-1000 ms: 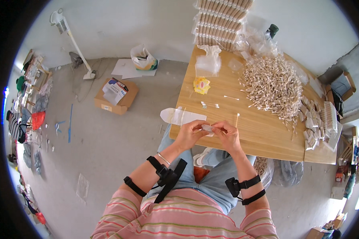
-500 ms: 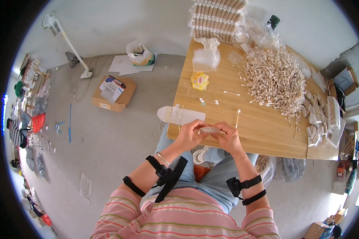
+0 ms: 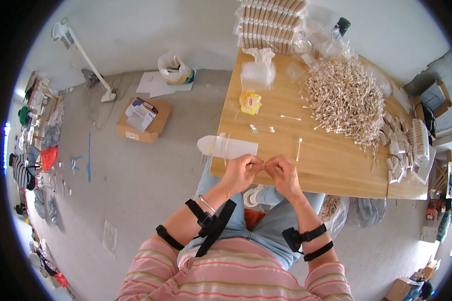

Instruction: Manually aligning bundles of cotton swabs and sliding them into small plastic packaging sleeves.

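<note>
1. pale-brown wooden table (image 3: 326,173) spread ahead of the person, its near edge beneath the hands.
2. left hand (image 3: 241,173) was curled, thumb and forefinger closed in a pinch at that edge.
3. right hand (image 3: 285,179) mirrored it, also pinching, its fingertips meeting or nearly meeting the left's; whether anything lay between them could not be told.
4. white card (image 3: 242,147) with a rounded end lay flat just beyond the left hand, partly over the table's left edge.
5. single cotton swab (image 3: 299,149) lay just beyond the right hand, pointing away from the person.
6. short row of cotton swabs (image 3: 262,129) sat farther in, with a yellow packet (image 3: 249,102) behind it.
7. loose heap of cotton swabs (image 3: 344,98) covered the far right, small bundles (image 3: 397,150) beside it.
8. clear plastic bags (image 3: 256,75) lay at the far left, before a tall stack of bagged swabs (image 3: 271,25) near the wall.
</note>
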A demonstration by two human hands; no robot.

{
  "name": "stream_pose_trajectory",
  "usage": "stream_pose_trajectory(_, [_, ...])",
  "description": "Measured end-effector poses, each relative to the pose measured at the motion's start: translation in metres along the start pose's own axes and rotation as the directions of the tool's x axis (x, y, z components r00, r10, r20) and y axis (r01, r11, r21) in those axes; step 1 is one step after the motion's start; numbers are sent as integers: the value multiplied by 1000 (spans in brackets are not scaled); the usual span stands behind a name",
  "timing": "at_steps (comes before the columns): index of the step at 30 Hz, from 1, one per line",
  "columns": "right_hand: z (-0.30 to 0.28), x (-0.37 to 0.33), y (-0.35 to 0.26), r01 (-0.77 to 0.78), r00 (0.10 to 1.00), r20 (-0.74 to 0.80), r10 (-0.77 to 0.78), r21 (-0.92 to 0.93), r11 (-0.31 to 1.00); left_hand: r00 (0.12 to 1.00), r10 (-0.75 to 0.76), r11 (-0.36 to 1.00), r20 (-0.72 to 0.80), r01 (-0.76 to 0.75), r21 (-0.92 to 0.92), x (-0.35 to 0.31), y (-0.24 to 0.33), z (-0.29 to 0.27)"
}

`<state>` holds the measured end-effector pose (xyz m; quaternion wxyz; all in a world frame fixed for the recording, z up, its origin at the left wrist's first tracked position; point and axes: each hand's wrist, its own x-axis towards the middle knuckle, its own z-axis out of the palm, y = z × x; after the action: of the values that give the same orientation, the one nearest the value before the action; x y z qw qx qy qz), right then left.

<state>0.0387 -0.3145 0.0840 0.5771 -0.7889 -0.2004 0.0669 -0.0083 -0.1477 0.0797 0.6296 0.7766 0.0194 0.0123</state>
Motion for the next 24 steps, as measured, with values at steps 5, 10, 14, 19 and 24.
stream_pose_trajectory(5, [2, 2, 13, -104, 992, 84, 93, 137, 985, 978, -194, 928, 72, 207, -308, 13, -15, -5])
stream_pose_trajectory(10, [-2, 7, 14, -371, 927, 201, 318, 347, 861, 907, -348, 841, 238, 414, -349, 21, -20, -12])
stream_pose_trajectory(14, [-3, 7, 15, -210, 973, 155, 172, 280, 937, 909, -363, 836, 205, 415, -360, 18, -21, -5])
stream_pose_trajectory(19, [-5, 1, 12, 233, 972, 44, -230, -105, 967, 966, 254, 962, -54, -247, 115, -2, -17, -2])
stream_pose_trajectory(24, [-5, -2, -2, 249, 968, 39, -246, -187, 950, 951, 307, 931, -34, -293, 219, -1, -11, -8])
